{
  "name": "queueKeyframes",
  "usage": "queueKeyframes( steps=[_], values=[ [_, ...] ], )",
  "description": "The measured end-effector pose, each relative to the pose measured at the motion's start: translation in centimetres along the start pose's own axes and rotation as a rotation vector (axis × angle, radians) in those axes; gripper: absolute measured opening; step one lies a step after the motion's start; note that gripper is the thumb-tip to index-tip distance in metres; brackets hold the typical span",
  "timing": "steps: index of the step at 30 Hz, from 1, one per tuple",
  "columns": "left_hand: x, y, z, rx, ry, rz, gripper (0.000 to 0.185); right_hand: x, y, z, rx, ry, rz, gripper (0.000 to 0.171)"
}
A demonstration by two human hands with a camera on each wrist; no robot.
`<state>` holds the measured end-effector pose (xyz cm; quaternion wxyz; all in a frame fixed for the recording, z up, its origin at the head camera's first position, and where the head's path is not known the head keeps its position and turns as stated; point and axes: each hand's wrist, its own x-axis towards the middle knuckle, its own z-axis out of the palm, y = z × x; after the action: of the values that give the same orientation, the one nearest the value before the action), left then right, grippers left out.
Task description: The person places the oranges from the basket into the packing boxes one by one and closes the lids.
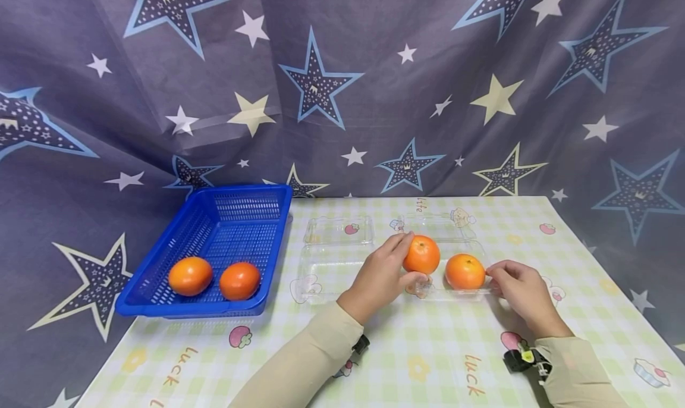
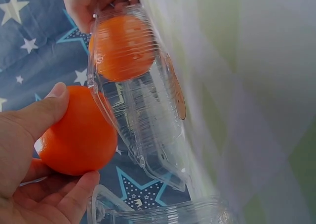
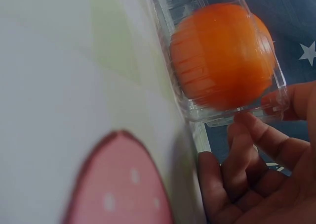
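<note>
My left hand (image 1: 409, 259) grips an orange (image 1: 421, 254) just above the left end of a clear plastic container (image 1: 428, 290) on the table. In the left wrist view the thumb and fingers curl round that orange (image 2: 79, 145) beside the container wall (image 2: 148, 135). A second orange (image 1: 465, 271) sits inside the container at its right end. My right hand (image 1: 493, 279) pinches the container's right rim. The right wrist view shows its fingers (image 3: 247, 135) against the rim (image 3: 237, 116) under the orange (image 3: 222, 56).
A blue slotted basket (image 1: 160, 304) with two oranges (image 1: 190, 275) (image 1: 239, 281) stands at the table's left edge. Another open clear container (image 1: 326, 268) lies between the basket and my hands. A checked tablecloth (image 1: 428, 360) covers the table; a star curtain hangs behind.
</note>
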<state>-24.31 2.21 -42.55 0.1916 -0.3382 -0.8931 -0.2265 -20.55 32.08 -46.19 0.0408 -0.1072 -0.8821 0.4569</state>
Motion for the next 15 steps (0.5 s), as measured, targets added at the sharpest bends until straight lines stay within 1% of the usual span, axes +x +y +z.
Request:
queueKeyframes(
  steps=[8,15],
  values=[
    [0.0,0.2,0.7,-0.024,0.001,-0.005,0.089,0.0,-0.1,-0.1,-0.027,-0.001,-0.008,0.042],
    [-0.2,0.7,1.3,-0.053,-0.029,-0.007,0.088,0.0,-0.2,-0.1,-0.037,-0.009,-0.01,0.043]
  ],
)
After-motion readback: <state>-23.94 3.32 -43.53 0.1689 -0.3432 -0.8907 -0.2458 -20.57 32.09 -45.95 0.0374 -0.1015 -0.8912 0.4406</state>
